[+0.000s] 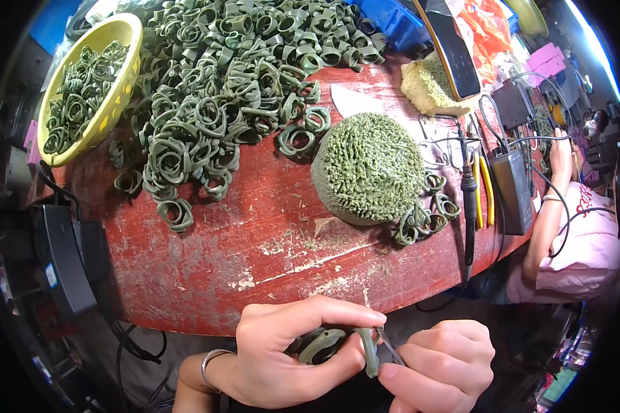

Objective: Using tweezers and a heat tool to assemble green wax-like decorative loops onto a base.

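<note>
My left hand (272,354) is closed around several green wax-like ring pieces (322,345) in front of the table's near edge. Between its thumb and index fingertips it pinches one more green ring piece (369,352). My right hand (444,365) is curled round a thin metal tool (390,347), mostly hidden by the fingers, whose slim end touches the pinched piece. On the table beyond stands a round green block (370,165) with a rough, pitted top. Small green rings (420,224) lie against its right side.
A big heap of green rings (220,89) covers the far left of the red table (207,268), beside a yellow basket (131,89) of rings. At right are a phone (455,58) on a yellowish block, a pen-like corded tool (468,186), yellow-handled pliers (488,189) and a co-worker (572,227).
</note>
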`<state>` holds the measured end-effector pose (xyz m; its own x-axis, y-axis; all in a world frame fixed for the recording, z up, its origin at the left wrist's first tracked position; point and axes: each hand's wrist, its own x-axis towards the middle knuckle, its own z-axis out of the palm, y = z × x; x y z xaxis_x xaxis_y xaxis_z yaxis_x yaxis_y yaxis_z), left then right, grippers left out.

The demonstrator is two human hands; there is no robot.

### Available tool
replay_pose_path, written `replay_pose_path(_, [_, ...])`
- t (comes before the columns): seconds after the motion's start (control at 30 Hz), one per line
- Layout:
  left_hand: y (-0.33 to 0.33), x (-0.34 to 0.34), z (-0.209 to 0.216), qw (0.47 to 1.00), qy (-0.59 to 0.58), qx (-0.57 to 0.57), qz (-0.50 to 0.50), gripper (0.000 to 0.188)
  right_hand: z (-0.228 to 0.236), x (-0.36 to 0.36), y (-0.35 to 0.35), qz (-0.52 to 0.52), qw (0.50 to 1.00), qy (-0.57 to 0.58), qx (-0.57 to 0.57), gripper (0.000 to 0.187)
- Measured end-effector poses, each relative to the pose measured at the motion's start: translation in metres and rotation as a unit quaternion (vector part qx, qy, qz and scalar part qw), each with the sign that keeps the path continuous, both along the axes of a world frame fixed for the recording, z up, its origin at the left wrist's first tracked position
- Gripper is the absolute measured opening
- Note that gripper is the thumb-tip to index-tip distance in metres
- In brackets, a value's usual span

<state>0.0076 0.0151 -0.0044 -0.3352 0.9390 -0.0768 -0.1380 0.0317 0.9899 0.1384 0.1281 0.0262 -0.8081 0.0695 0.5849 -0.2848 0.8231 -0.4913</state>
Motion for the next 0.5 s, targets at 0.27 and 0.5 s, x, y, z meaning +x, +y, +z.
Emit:
replay_pose_path(0.27, [0.001,0.004,-0.007,0.998,-0.044,-0.022,-0.047,0.022,0.005,0.007,0.012,0.035,0.996,0.017,0.086,0.024])
replay_pose_path(0.5, [0.001,0.004,-0.005,0.981,-0.172,-0.06,-0.061,0.021,-0.005,0.015,0.005,0.043,0.965,0.022,-0.259,0.031])
